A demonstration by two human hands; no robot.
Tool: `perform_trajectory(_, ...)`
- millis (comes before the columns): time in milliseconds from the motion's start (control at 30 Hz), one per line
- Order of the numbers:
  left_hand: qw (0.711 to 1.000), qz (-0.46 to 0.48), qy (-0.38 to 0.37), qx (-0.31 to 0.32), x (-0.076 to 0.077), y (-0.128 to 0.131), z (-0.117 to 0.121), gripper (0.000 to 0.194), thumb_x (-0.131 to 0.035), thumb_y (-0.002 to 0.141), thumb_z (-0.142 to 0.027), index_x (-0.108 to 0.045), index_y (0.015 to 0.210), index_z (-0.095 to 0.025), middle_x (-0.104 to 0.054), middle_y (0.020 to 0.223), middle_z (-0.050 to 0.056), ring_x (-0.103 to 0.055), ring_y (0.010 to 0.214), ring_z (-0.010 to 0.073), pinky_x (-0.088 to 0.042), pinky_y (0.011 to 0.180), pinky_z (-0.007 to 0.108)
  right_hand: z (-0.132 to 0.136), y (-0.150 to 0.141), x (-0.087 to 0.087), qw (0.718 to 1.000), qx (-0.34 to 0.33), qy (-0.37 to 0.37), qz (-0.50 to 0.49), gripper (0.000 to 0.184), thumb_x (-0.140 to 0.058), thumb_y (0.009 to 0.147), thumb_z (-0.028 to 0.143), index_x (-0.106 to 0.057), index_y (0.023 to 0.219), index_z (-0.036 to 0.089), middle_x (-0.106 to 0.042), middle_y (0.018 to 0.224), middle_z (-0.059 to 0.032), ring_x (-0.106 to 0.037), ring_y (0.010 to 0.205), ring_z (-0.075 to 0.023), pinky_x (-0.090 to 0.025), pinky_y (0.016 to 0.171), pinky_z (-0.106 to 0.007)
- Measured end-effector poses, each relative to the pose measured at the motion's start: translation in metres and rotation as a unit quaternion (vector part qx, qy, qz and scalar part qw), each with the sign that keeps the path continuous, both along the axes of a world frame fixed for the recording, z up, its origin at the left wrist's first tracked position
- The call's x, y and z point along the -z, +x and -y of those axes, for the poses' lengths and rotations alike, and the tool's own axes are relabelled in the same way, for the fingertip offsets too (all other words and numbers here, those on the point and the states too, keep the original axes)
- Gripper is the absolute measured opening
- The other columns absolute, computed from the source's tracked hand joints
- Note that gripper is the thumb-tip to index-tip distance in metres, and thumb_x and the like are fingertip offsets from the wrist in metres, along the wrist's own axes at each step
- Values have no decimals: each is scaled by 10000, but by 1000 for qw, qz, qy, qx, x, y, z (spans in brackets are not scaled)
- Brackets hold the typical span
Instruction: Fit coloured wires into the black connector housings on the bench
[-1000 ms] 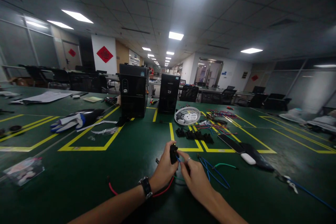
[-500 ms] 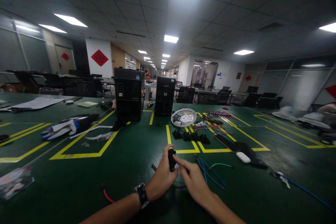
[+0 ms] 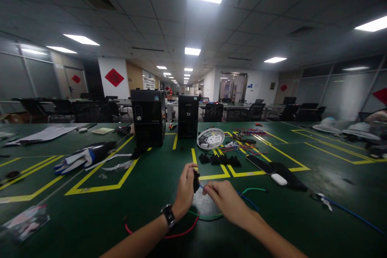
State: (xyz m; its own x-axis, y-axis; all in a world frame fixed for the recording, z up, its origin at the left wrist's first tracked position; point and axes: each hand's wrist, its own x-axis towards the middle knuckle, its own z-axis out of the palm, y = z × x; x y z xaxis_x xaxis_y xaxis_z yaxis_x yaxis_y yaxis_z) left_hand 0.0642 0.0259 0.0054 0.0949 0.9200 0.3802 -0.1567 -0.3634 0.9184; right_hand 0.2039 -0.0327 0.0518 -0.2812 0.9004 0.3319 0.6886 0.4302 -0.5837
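My left hand point(image 3: 185, 188), with a watch on its wrist, is closed around a small black connector block point(image 3: 196, 181). Its exact type is partly covered by the fingers. In a pinch, my right hand point(image 3: 222, 198) grips a blue wire point(image 3: 201, 186) whose end reaches the block. Below the hands a red wire point(image 3: 184, 234) and a green wire point(image 3: 208, 217) curve over the table. A second green wire point(image 3: 254, 189) lies right of my right hand. Beyond the hands, several similar black blocks point(image 3: 220, 159) stand in a row.
Two black computer towers point(image 3: 148, 119) stand at the back beside a white plastic basket point(image 3: 211, 139). To the right are a phone point(image 3: 260, 164), a white case point(image 3: 278, 179) and keys point(image 3: 325, 202). Gloves point(image 3: 75, 159) and a plastic bag point(image 3: 27, 221) lie left on the green table point(image 3: 99, 213).
My right hand has drawn slightly right, away from the block, and the blue wire now shows between the hands. The left hand has turned more upright. The camera view has tilted up a little.
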Motion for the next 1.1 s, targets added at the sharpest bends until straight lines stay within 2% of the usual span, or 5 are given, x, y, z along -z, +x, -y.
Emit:
perform_trajectory(133,994,102,-15,-25,-23,11,-9,320,-405,912,-483,-523,1021,-207,-591,762,5,-564,621,130,-451,581,235,1,0,-16,998,36,43,10,315,-431,966,273,-692,810,191,-715,771,-28,-649,724,-165,-390,664,-237)
perform_trajectory(333,952,237,-99,-167,-68,-24,-94,219,-288,902,-224,-382,1099,-234,-532,679,-51,-566,492,97,-510,545,250,19,-18,35,998,35,-10,49,304,-383,986,205,-657,858,168,-702,769,-44,-661,707,-155,-408,626,-225)
perform_trajectory(667,972,-14,-218,-90,9,-32,-141,119,-386,913,-152,-478,989,-145,-656,645,51,-682,542,185,-512,529,271,20,-18,22,982,-68,86,153,252,-478,925,148,-629,1119,200,-632,1098,-72,-561,1027,-197,-422,896,-314)
perform_trajectory(867,959,-158,-205,-115,20,-31,-172,212,-422,956,-276,-555,1043,-137,-669,778,51,-671,668,165,-523,630,294,-3,79,38,973,124,10,196,198,-500,912,180,-667,1018,165,-653,1002,-99,-599,966,-209,-434,852,-297)
perform_trajectory(1100,915,-363,-72,-163,20,-28,-179,197,-476,884,-220,-601,1019,-149,-615,1122,194,-472,1181,356,-371,941,523,-9,88,47,952,153,-28,263,196,-611,870,264,-644,1046,183,-674,992,-107,-631,914,-250,-436,762,-312)
